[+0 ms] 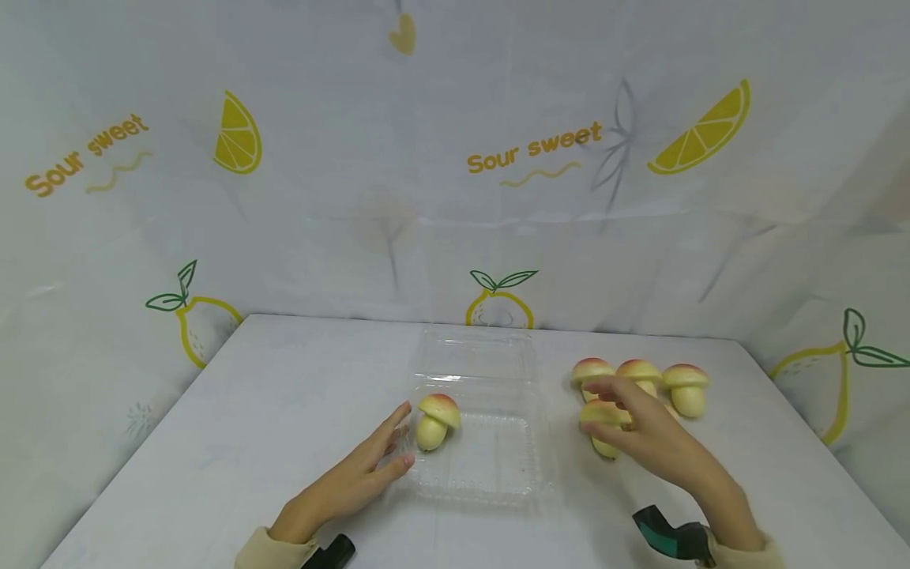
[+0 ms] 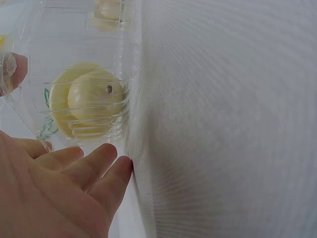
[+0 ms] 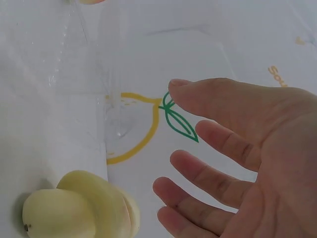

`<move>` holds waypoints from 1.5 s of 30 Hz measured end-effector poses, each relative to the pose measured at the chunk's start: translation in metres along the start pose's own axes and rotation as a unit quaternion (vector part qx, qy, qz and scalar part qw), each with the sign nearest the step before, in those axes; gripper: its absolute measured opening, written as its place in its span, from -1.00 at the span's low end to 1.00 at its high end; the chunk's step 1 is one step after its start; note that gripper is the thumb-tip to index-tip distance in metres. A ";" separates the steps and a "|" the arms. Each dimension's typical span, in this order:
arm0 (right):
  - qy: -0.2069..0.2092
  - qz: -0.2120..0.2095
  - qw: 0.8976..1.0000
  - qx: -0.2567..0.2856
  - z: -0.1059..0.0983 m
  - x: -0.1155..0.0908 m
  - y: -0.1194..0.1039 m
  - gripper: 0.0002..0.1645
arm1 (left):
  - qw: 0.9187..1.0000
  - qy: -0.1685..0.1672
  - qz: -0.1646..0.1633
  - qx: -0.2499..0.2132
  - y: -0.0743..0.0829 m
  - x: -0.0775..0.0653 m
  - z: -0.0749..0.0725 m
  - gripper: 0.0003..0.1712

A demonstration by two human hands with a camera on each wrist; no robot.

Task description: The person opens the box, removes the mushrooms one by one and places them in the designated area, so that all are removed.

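A clear plastic clamshell box [image 1: 490, 474] lies with its lid folded back on the white table. Inside its left part sits one toy mushroom [image 1: 435, 427], pale yellow with a red-tinged cap. My left hand [image 1: 362, 474] is at the box's left side, fingers fairly straight and fingertips right at the wall; the left wrist view shows the mushroom [image 2: 94, 101] through the ribbed plastic. My right hand [image 1: 650, 431] hovers over a group of similar mushrooms [image 1: 686, 389], fingers spread and lightly bent, overlapping the nearest one. In the right wrist view a mushroom [image 3: 69, 210] lies below the fingertips, apart from them.
The box's transparent lid [image 1: 475, 356] reaches toward the table's back edge. Behind the table [image 1: 284, 395] hangs a white cloth [image 1: 355, 158] printed with lemons and lettering. Black straps sit on both wrists.
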State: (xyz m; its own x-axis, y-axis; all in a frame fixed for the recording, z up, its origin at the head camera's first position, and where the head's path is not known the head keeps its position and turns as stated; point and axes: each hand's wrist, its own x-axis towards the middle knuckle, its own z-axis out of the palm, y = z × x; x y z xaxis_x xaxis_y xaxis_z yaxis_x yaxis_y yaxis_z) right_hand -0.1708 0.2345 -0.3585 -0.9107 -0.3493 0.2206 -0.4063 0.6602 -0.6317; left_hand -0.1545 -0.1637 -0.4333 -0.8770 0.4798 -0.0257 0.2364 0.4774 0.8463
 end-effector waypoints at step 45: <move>-0.019 -0.073 0.997 0.013 0.071 0.010 -0.034 -0.59 | 1.000 0.002 -0.002 0.004 0.002 -0.001 0.000 -0.15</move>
State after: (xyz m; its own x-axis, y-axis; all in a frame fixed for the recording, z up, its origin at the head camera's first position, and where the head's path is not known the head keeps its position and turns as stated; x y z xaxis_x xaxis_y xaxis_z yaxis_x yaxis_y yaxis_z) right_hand -0.1607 0.1615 -0.3877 -0.8382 -0.4655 0.2841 -0.5321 0.5837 -0.6134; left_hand -0.1537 -0.1632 -0.4317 -0.8796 0.4749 -0.0273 0.2357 0.4850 0.8421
